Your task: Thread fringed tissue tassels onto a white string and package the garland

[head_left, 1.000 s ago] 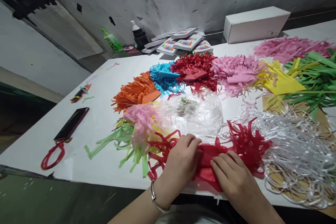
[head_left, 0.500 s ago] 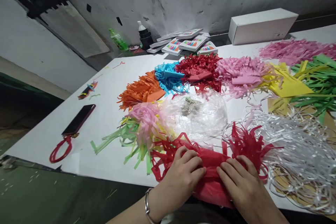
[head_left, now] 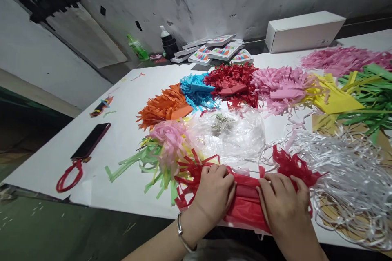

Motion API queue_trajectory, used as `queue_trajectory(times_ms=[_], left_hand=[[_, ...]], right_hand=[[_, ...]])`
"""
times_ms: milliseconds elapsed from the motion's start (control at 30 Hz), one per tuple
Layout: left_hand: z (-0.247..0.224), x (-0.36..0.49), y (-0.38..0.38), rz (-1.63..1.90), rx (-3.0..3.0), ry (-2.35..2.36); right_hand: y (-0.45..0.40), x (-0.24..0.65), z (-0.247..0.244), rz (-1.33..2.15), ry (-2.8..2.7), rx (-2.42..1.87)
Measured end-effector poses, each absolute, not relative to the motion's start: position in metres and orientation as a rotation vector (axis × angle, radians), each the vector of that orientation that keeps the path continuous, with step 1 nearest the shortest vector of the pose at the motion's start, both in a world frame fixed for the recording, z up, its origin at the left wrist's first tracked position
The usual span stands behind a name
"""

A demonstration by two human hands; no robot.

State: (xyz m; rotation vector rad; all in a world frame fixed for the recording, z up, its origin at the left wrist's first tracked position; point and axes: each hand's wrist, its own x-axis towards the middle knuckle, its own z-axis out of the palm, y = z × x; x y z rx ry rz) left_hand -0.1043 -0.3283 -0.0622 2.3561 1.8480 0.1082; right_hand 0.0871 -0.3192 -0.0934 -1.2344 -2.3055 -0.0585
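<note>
Red tissue paper (head_left: pixel 248 202) with fringed ends lies at the table's front edge, its middle band partly rolled or folded. My left hand (head_left: pixel 216 191) is closed over its left part, fingers curled on the fold. On the right part my right hand (head_left: pixel 284 202) grips in the same way, fingertips bent over the paper. Red fringe sticks out beyond both hands. Behind the paper sits a clear plastic bag (head_left: pixel 241 136), and pink, yellow and green tissue strips (head_left: pixel 171 142) lie to its left.
Fringed bundles in orange (head_left: pixel 162 104), blue (head_left: pixel 197 89), dark red (head_left: pixel 231 81), pink (head_left: pixel 281 85) and yellow (head_left: pixel 333 96) form an arc behind. Silvery ribbon (head_left: pixel 346 175) is heaped right. A phone (head_left: pixel 92 140) lies left; a white box (head_left: pixel 306 30) and cards (head_left: pixel 225 49) stand at the wall.
Both hands have shifted slightly forward, away from me, with the red paper, and its middle fold has moved with them. The right fringe has been flattened somewhat.
</note>
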Motion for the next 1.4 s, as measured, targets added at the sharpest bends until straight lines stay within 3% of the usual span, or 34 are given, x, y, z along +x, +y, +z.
queue_trajectory(times_ms=[167,433,633,967,1200,1400], left_hand=[[-0.062,-0.107,-0.326,0.117,2.354,1.825],[-0.062,-0.115,-0.34,0.572,2.51,1.512],[-0.073,-0.115,-0.34,0.707,2.49,1.46],[-0.07,-0.123,-0.345,0.517,2.436,1.457],[-0.066,-0.114,-0.343,0.334,2.354,1.591],[-0.07,-0.11,-0.337,0.315,2.382,1.68]], right_hand=[[-0.324,0.085,-0.101,0.046,-2.336,-0.876],[-0.318,0.077,-0.089,0.332,-2.153,-0.945],[-0.319,0.077,-0.095,0.167,-2.303,-0.893],[-0.328,0.113,-0.116,0.181,-2.258,-0.821],[-0.319,0.115,-0.108,0.31,-2.264,-0.996],[-0.33,0.1,-0.1,0.132,-2.153,-1.3]])
